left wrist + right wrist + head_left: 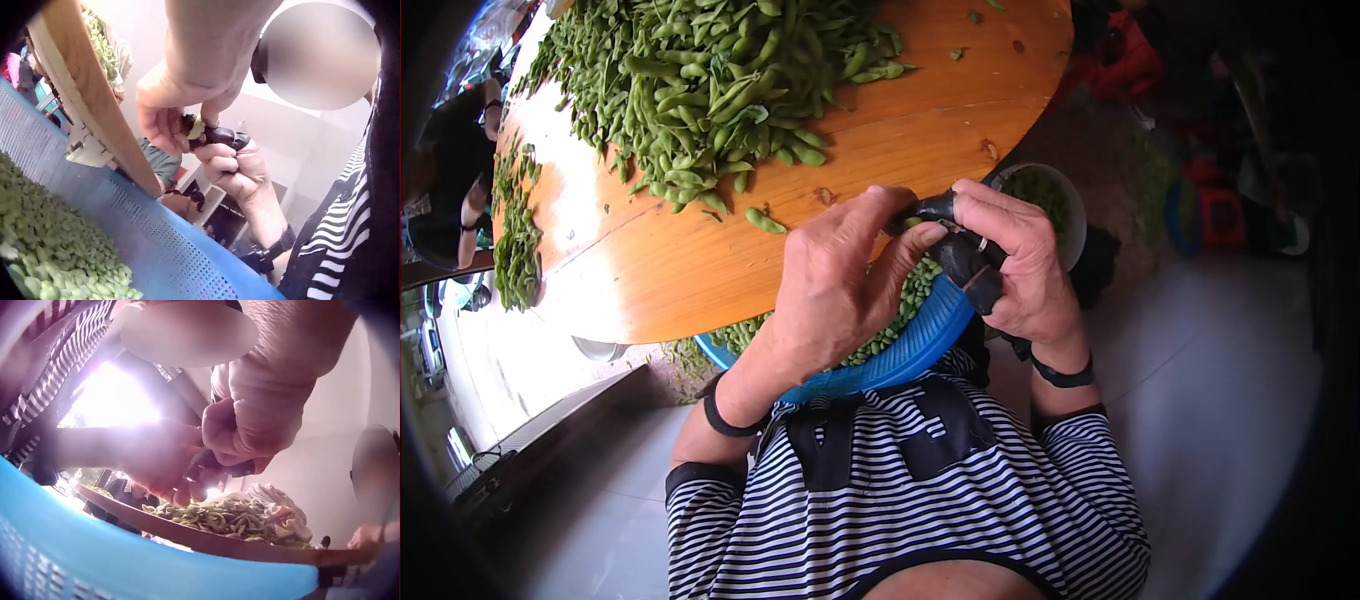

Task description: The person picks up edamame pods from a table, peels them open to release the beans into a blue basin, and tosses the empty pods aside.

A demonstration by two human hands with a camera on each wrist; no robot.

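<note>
Hands (830,280) (1025,262): two (close together) | held pod (197,127): one | blue basket (910,352): one

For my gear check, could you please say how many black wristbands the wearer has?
2: the left wristband just behind the left hand, the right wristband just behind the right hand.

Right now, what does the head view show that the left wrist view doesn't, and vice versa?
Only the head view: a loose pod beside the heap and a pale bowl beyond the right hand.
Only the left wrist view: a white fitting under the table's edge.
Both: the two hands meeting, the left hand included, and the blue basket holding shelled beans.
</note>
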